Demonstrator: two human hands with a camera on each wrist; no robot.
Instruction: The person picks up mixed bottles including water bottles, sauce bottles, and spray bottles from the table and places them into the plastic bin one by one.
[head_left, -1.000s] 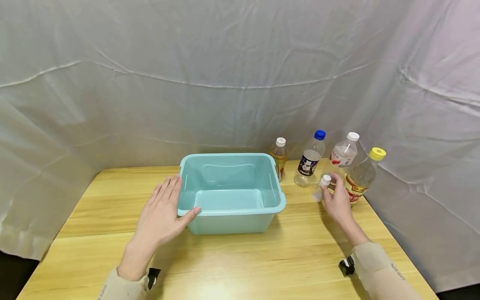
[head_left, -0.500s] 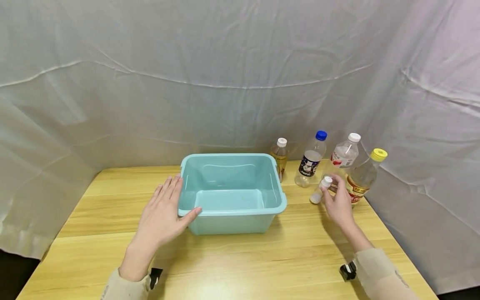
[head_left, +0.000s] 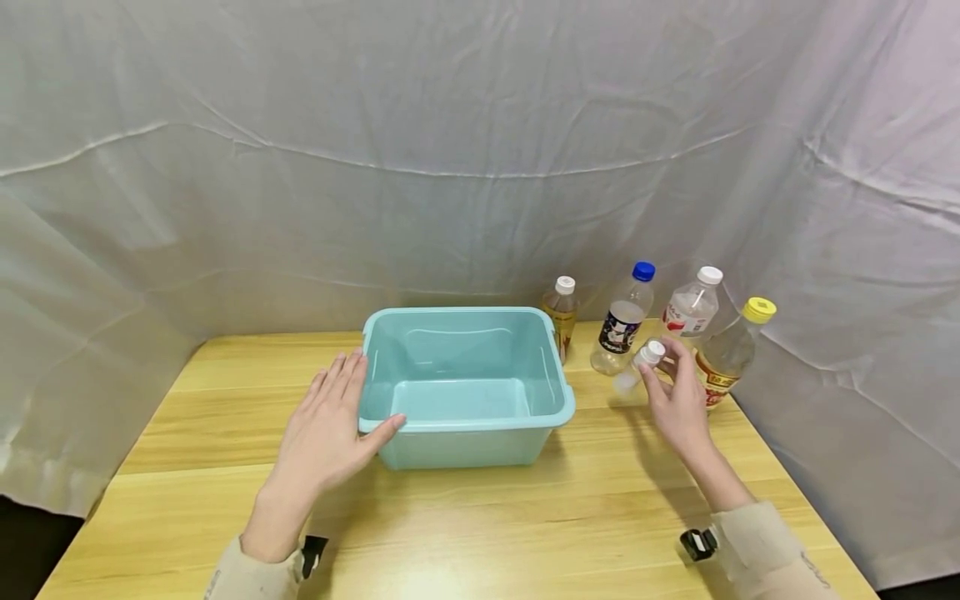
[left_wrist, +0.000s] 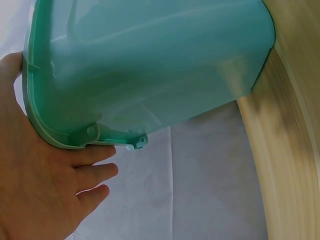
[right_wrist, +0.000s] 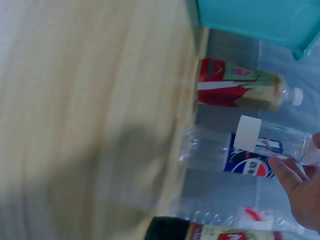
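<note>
My right hand [head_left: 678,408] pinches a small clear bottle [head_left: 637,365] near its white cap. The bottle leans, its base toward the left and its cap toward the hand. In the right wrist view, that small bottle [right_wrist: 284,137] shows a whitish base, and the fingertips touch it near the cap end. A light blue plastic basin [head_left: 465,448] stands on the table, nothing inside it. My left hand [head_left: 322,425] rests against its left side with straight fingers, the thumb over the front rim. From the left wrist view, the palm [left_wrist: 40,185] lies along the basin's rim corner.
Right of the basin stand a white-capped brown drink bottle [head_left: 561,321], a blue-capped clear bottle [head_left: 621,325], a white-capped clear bottle [head_left: 690,310] and a yellow-capped bottle [head_left: 723,358]. Grey cloth [head_left: 450,233] hangs behind the wooden table [head_left: 465,533].
The small bottle, upright at first, has tilted and risen off the table in my right hand, its base swinging left. My left hand and the basin stay in place.
</note>
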